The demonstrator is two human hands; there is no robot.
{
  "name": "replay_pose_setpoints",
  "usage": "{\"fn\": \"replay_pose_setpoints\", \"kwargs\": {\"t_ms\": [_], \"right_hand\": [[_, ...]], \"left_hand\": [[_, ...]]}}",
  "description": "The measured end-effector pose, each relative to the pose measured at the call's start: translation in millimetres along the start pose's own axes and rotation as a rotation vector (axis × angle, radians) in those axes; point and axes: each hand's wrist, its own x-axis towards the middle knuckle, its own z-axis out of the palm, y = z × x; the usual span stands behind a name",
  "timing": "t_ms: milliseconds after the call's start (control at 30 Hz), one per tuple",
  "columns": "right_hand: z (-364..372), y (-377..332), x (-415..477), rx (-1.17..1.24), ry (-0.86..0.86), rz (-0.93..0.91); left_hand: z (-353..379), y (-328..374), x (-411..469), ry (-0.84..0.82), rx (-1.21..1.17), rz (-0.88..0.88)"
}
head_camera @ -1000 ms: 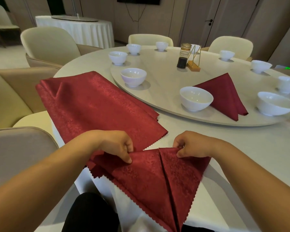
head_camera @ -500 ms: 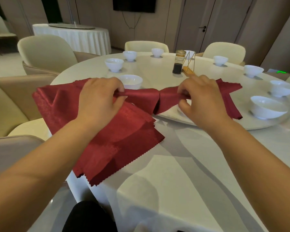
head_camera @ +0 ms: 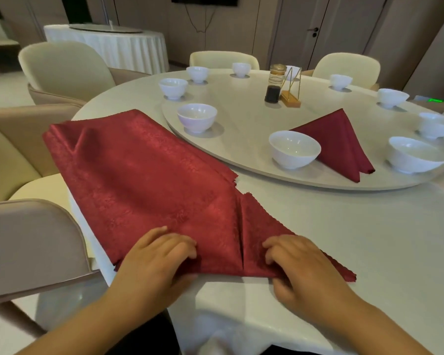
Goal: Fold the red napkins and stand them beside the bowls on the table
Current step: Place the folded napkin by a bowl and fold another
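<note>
Pinching the near edge of the folded napkin (head_camera: 259, 226), my left hand (head_camera: 154, 262) and right hand (head_camera: 300, 267) hold its centre seam together, I judge; it lies on the napkin stack (head_camera: 139, 162), near-left of the bowls (head_camera: 294, 149).

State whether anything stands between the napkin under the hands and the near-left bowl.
Nothing upright. Only the flat stack of red napkins lies between the held napkin and that bowl, likely low enough to lift over.

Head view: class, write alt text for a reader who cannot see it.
The left hand and right hand pinch the near edge of a half-folded red napkin on a white table. Beyond, a finished napkin sits beside a bowl.
</note>
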Motion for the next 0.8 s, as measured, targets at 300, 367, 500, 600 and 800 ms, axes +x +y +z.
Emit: {"fn": "replay_pose_setpoints", "kwargs": {"t_ms": [300,367,500,600,800], "right_hand": [[6.3,-10.1,33.0,0.023,-0.095,0.092],[8.3,-18.2,43.8,-0.019,-0.203,0.105],[19.6,-16.8,43.0,0.047,-0.316,0.148],[26.2,-10.9,40.2,0.075,-0.329,0.135],[21.1,-16.7,40.3,0.088,-0.328,0.151]], "left_hand": [[14.3,19.4,-1.2,0.039,-0.078,-0.242],[19.0,20.9,-0.5,0.036,-0.054,-0.251],[18.0,15.4,-6.1,0.05,0.005,-0.317],[4.7,7.9,-13.4,0.036,0.067,-0.426],[-33.6,4.8,-15.0,-0.101,-0.158,-0.883]]}}
